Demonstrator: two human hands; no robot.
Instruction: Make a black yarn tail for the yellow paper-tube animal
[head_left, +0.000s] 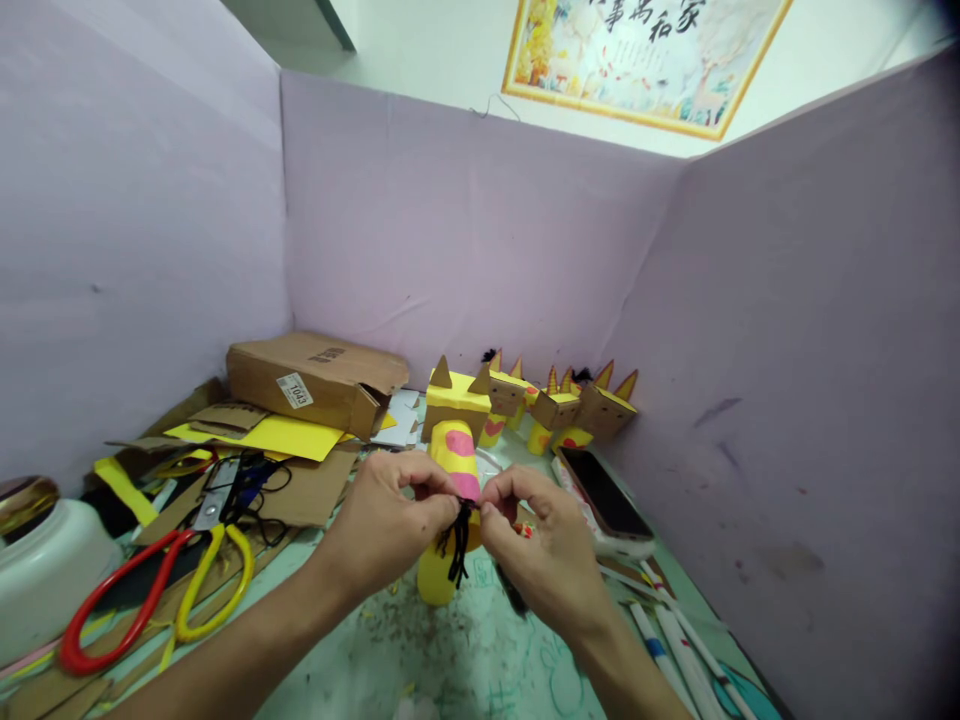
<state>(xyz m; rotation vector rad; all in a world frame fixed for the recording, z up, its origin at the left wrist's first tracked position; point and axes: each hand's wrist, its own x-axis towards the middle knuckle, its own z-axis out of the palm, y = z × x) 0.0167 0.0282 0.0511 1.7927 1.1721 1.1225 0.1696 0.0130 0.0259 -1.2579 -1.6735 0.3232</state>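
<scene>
A yellow paper-tube animal figure [454, 448] with pink spots and a cardboard head with pointed ears lies in front of me. My left hand [390, 520] and my right hand [536, 545] meet at its rear end. Both pinch a small bundle of black yarn [457, 545] against the tube, and its loose strands hang down between my fingers. The tube's lower end [435, 585] rests on the green work surface.
Several finished figures [559, 405] stand at the back. A phone [606, 495] lies at right, markers [679, 645] near it. Left: cardboard box [315, 380], yellow paper [262, 435], red and yellow scissors [161, 590], a white jar [45, 570]. Purple partition walls enclose the desk.
</scene>
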